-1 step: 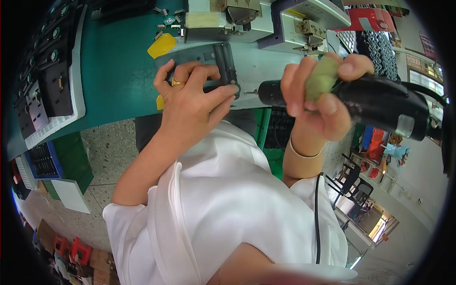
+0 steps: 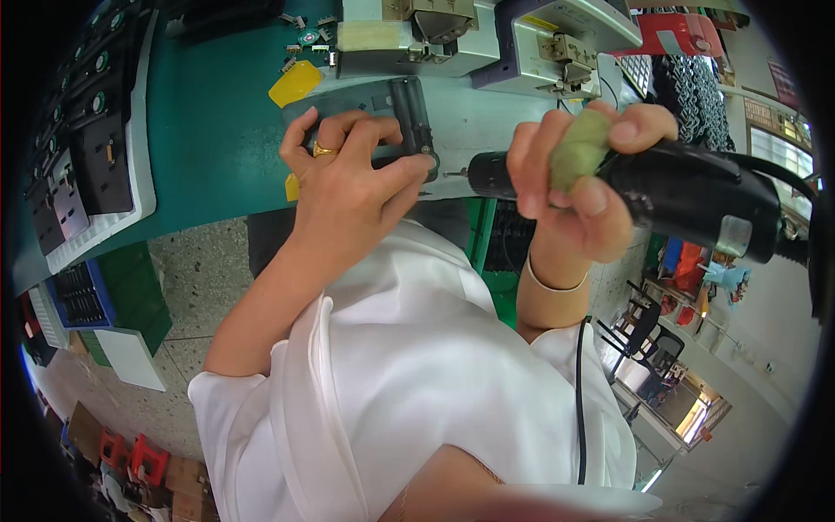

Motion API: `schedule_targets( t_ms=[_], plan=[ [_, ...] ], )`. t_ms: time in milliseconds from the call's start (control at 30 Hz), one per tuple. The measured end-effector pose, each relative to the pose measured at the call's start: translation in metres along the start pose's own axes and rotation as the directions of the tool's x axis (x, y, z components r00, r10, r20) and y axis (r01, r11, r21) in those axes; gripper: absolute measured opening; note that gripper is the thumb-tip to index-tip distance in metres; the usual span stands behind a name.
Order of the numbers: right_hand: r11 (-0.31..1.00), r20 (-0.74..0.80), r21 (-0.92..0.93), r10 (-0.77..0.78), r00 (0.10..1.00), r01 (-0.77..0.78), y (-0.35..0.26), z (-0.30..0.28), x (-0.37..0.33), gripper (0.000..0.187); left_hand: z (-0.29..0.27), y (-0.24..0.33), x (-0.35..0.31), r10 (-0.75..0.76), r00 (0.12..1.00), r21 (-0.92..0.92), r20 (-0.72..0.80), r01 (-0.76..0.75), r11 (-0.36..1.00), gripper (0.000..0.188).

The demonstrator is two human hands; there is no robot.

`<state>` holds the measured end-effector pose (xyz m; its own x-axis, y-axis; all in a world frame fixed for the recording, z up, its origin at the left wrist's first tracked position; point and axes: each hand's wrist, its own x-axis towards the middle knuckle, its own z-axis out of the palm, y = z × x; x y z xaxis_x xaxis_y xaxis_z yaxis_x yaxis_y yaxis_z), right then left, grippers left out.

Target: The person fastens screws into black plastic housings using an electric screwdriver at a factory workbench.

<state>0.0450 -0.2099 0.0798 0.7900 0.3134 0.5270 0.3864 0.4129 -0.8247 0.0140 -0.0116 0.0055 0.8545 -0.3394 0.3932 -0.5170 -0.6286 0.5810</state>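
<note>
Near the front edge of the green workbench [image 2: 209,130], the head view is showing a dark plastic housing [image 2: 417,115] lying under the left hand [image 2: 350,184], its fingers resting there — whether gripping, I cannot tell. The right hand [image 2: 570,178] is clamping around a black electric screwdriver [image 2: 709,196] — its bit [image 2: 455,173] is pointing toward the housing, just beside it.

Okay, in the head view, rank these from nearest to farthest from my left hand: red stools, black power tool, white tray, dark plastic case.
1. Dark plastic case: touching your left hand.
2. Black power tool: to the right, in your right hand.
3. White tray: off to the left.
4. Red stools: lower left.
</note>
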Motion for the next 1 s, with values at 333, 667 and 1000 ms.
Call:
schedule_targets(
  t_ms=[333,667,1000],
  plan=[
    [0.998,-0.158,-0.021,0.051,0.986,-0.055,0.011,0.009,-0.015,0.037,0.0,0.003,0.006,0.025,1.0,0.048,0.009,-0.025,0.999,0.023],
    [0.985,-0.191,-0.16,0.04,0.981,-0.071,0.013,0.023,-0.019,0.036,0.002,-0.001,0.004,0.019,1.0,0.023,-0.008,-0.019,1.0,0.024],
    [0.936,-0.326,-0.335,-0.008,0.945,-0.107,0.017,0.043,-0.026,0.043,0.007,-0.011,0.002,0.101,0.994,0.035,-0.045,-0.1,0.994,0.027]
  ],
)
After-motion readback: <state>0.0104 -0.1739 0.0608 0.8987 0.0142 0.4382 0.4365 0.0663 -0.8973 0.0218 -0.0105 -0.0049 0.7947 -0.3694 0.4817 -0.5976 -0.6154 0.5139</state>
